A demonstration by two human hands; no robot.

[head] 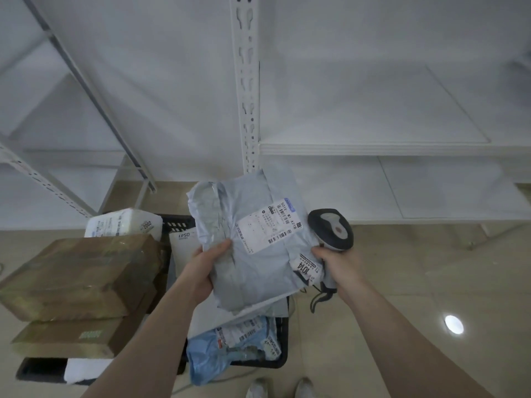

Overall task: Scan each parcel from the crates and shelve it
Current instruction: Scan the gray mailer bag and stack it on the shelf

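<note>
Now our left hand grips the grey parcel above the black crate | our right hand grips the scanner at the parcel's right edge | shelf beyond.

Left hand grips grey parcel; right hand holds scanner.

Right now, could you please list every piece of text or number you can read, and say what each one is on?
"1014": sticker on the grey parcel held in both hands.
"M1 A21B": that parcel's shipping label; its small print is unreadable.
"2002": sticker on the white parcel.
"0541", seen upside down: tag on the white bag.
Labels on the blue bag: too blurred.
</note>
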